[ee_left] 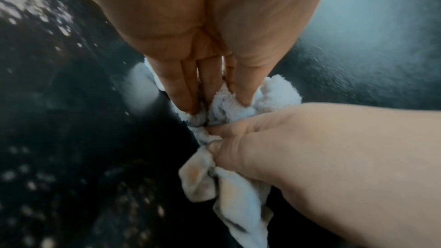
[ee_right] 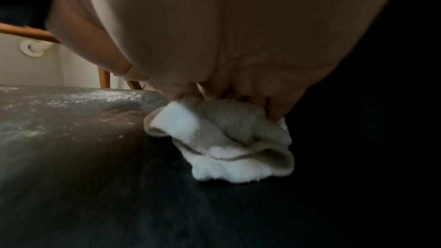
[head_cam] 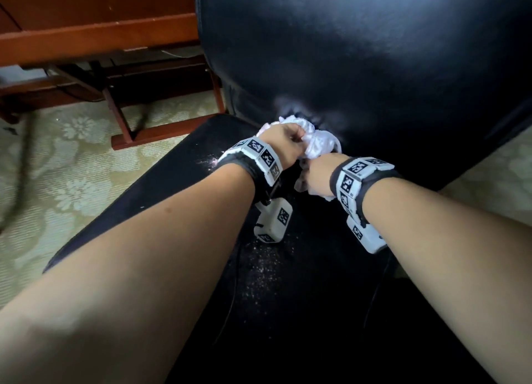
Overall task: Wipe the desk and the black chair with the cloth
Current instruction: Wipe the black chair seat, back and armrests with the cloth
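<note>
Cloth point(head_cam: 312, 144) bunched within both hands' fingers point(ee_left: 177, 90), against black chair point(head_cam: 374, 66).

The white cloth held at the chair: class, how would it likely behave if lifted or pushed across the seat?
The white cloth probably flops: it bunches between the left hand and right hand, with a loose end drooping. It seems light, since fingertips pinch it. Its fluffy pile would likely drag, not slide, on the black chair.
</note>
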The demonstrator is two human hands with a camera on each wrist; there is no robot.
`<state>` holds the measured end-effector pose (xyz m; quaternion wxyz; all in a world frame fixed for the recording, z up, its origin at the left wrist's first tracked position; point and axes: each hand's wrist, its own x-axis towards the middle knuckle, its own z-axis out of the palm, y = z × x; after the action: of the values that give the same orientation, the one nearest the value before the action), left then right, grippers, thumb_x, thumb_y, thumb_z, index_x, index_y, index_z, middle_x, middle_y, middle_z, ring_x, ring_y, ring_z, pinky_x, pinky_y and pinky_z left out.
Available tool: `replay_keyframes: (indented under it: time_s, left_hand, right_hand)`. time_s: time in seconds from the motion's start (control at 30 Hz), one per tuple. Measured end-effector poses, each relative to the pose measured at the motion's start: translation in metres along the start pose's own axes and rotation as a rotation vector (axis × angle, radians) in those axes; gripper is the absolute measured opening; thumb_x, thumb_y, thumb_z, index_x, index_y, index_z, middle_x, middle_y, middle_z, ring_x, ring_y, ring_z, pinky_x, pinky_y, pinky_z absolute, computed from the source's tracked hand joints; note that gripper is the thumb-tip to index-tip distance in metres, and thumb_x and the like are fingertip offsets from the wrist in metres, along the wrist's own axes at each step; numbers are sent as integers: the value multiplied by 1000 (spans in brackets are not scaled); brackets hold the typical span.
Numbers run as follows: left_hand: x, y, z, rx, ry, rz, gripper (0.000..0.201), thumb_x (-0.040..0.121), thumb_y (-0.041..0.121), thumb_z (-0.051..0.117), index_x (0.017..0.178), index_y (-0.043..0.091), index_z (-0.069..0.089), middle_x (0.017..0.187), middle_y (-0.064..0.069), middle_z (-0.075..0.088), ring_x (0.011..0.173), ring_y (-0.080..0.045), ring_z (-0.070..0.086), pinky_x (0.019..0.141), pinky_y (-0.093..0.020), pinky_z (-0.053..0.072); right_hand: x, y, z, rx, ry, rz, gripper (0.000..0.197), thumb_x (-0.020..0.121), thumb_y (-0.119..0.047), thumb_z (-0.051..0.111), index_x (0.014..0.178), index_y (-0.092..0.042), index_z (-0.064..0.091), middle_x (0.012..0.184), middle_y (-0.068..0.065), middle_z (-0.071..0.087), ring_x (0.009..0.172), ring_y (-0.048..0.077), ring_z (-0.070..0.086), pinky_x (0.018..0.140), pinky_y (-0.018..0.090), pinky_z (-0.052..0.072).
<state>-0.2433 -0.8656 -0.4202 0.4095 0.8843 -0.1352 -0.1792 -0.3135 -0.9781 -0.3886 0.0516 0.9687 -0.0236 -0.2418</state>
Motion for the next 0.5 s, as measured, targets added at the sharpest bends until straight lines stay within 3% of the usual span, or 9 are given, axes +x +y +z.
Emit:
replay_keyframes:
  time_s: [0.1,0.17,0.27,0.33,0.43,0.5]
  left_hand:
    - [-9,18,17,-38,-47,7,15,84,29,72,73,29,63,81,6,73,81,-17,62,102,-43,54]
    - [-13,28,27,-30,-74,15,17,87,26,73,72,27,64,83,2,74,77,-16,62,94,-39,57]
    - [-22,43,43,-53,-128,32,18,88,20,73,72,23,67,83,-8,75,72,-18,63,86,-42,62]
    - [-28,49,55,-84,-150,14,11,80,24,74,70,28,71,86,-10,77,73,-22,68,85,-48,63]
    - [-34,54,78,-163,-204,-4,6,68,32,71,66,37,72,82,-7,75,80,-26,71,87,-53,62]
    - [-46,65,92,-244,-252,-5,5,66,35,71,69,31,71,84,-5,71,83,-23,69,92,-53,61]
  right_hand:
    - [-12,22,14,57,-22,1,37,101,-27,57,134,-11,60,89,1,44,92,21,40,80,32,35]
    - [-23,37,23,77,5,-10,40,99,-26,59,136,-11,58,103,3,42,93,21,39,81,32,35]
    - [-39,57,36,114,15,-14,41,99,-23,61,137,-11,57,105,3,42,93,20,40,81,31,36]
    - [-49,68,45,127,9,0,41,99,-20,60,138,-11,56,105,3,41,93,20,40,81,31,36]
    - [-70,81,52,131,-4,21,43,99,-18,61,140,-10,54,105,3,41,93,19,39,81,29,34]
    - [-87,93,56,97,-29,52,43,99,-17,61,140,-10,53,105,4,40,94,20,38,81,28,34]
